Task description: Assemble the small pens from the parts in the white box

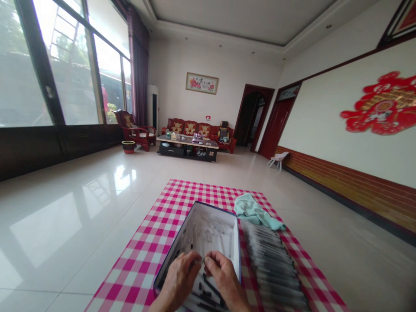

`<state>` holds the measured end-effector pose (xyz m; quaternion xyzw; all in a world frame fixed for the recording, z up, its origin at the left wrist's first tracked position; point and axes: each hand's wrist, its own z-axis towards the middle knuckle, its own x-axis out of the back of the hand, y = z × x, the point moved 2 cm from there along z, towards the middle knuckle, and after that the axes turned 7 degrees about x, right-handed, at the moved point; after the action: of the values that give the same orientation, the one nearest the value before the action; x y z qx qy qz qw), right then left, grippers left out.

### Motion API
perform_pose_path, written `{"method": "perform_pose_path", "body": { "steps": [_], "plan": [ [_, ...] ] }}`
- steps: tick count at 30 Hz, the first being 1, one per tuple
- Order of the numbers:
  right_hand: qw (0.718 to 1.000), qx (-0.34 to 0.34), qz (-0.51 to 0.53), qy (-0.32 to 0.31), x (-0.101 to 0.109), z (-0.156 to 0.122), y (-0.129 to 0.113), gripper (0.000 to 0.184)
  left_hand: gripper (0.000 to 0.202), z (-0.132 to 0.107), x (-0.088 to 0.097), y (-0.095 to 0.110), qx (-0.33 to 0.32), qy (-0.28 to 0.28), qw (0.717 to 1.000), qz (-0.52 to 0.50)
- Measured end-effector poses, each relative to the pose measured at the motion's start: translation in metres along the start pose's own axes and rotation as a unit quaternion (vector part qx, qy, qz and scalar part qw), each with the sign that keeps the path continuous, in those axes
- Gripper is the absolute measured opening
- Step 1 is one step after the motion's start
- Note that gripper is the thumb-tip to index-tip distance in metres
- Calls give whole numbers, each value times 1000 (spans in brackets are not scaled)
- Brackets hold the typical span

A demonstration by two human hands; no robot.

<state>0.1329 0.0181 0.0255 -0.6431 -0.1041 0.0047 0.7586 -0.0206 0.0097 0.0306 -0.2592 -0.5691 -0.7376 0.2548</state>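
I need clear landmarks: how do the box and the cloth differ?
The box is stiff and straight-sided; the cloth is crumpled. The box is larger; the cloth smaller. The box has whitish inner walls and a dark rim; the cloth is pale green. Both lie on the checked cover.

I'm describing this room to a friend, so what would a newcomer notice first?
Probably the pink checked cloth across the lower middle. On it sits an open box with a row of slim, dark sticks to its right. A big red decoration brightens the right wall.
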Motion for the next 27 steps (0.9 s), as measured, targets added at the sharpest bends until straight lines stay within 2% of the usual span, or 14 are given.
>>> {"method": "perform_pose_path", "body": {
  "steps": [3,8,13,18,24,27],
  "plan": [
    [994,39,-106,13,-2,1,-2,30,19,-1,0,1,-10,-9,1000,5],
    [961,101,-251,59,-8,4,-2,36,19,-2,0,4,-25,-20,999,8],
    [966,102,-231,65,-7,1,-7,37,21,-2,0,2,-14,-10,1000,7],
    [970,117,-208,40,-7,-2,-17,30,21,-2,-1,1,-9,-2,1000,9],
    [955,126,-262,65,-9,2,-5,40,20,-2,-1,3,-21,-4,1000,17],
    [957,112,-256,76,-8,3,-3,43,20,-2,-1,3,-25,-5,1000,17]
  ]
}}
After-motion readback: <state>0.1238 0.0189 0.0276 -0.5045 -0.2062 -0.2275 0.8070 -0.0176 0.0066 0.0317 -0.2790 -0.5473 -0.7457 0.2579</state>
